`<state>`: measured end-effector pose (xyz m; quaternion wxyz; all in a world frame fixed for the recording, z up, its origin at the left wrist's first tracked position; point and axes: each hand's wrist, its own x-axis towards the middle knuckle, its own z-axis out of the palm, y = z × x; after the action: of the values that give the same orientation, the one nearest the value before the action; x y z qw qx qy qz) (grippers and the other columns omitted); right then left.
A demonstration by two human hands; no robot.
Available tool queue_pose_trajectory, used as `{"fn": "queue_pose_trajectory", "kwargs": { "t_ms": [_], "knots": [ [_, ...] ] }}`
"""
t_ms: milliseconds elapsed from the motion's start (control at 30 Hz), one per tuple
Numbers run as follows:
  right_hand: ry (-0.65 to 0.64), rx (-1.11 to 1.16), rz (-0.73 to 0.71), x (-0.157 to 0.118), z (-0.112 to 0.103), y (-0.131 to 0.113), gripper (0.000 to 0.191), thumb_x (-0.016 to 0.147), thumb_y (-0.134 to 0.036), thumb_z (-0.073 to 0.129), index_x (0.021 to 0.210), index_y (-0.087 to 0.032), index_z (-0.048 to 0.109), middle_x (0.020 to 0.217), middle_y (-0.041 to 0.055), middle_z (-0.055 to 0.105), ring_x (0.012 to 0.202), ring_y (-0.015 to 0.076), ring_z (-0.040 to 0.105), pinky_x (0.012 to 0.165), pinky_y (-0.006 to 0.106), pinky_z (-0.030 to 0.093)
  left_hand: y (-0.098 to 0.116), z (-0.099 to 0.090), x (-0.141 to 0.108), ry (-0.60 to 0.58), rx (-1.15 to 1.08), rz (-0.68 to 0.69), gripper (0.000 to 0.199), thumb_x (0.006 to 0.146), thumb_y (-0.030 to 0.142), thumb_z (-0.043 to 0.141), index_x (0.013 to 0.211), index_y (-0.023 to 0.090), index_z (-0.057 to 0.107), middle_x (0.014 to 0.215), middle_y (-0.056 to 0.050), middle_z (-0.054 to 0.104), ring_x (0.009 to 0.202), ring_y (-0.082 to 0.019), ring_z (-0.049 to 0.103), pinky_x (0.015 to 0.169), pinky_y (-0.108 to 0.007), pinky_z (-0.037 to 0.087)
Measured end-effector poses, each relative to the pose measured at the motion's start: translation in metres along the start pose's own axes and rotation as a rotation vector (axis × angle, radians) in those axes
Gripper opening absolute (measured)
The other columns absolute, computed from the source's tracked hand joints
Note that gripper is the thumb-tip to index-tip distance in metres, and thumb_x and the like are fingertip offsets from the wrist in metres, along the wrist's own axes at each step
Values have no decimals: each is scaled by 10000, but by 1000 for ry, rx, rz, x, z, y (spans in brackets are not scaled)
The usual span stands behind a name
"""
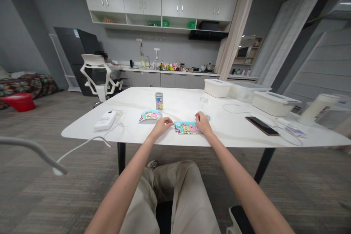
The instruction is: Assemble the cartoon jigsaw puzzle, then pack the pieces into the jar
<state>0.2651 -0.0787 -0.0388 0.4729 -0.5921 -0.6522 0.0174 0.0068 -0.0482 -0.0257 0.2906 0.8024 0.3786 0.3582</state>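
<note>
A flat, bright cartoon picture point(188, 128) lies on the white table point(131, 98) between my two hands; small uneven pieces seem to show at its left end. My left hand point(162, 127) is closed in a pinch at that left end, and what is in the fingertips is too small to name. Curled fingers of my right hand point(203, 122) rest at the picture's right end, hiding its corner and anything they hold. Behind my left hand a curved card point(150, 115) with a similar print stands arched. Farther back is an upright printed can point(159, 101) with a grey lid.
A clear round object point(204, 100) stands beyond my right hand. To the right lie a phone point(261, 125), cables and lidded white boxes point(274, 103). A white power adapter point(105, 120) with a cord is at left. Someone sits behind a white chair point(100, 76).
</note>
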Motion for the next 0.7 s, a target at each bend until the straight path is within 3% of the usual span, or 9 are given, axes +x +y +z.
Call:
{"fn": "queue_pose_trajectory", "kwargs": {
  "t_ms": [167,400,567,700],
  "knots": [
    [-19,1,-36,1,3,4,156,796,-153,373,870,-193,504,743,16,520,697,184,500,708,309,388,6,-6,-25,-78,-94,-3,204,800,305,579,872,147,686,868,-56,722,813,-185,630,774,-297,466],
    [-130,-90,-161,-3,5,1,168,795,-124,379,874,-189,513,822,44,559,766,188,524,734,313,394,17,3,-28,-181,-1,-7,223,785,294,587,885,159,734,874,-41,732,804,-184,617,741,-280,443],
    [-172,-154,-203,-6,6,0,165,800,-112,392,875,-185,519,842,49,563,766,183,517,723,304,398,17,6,-29,-116,114,64,235,815,309,589,948,168,721,862,-40,674,757,-166,582,736,-288,455],
    [-178,-161,-212,-7,5,-1,161,802,-111,402,878,-191,520,839,42,563,754,177,508,710,297,400,20,6,-42,-35,200,208,220,862,225,519,1017,169,664,993,-61,609,828,-159,588,811,-307,480]
  ]
}}
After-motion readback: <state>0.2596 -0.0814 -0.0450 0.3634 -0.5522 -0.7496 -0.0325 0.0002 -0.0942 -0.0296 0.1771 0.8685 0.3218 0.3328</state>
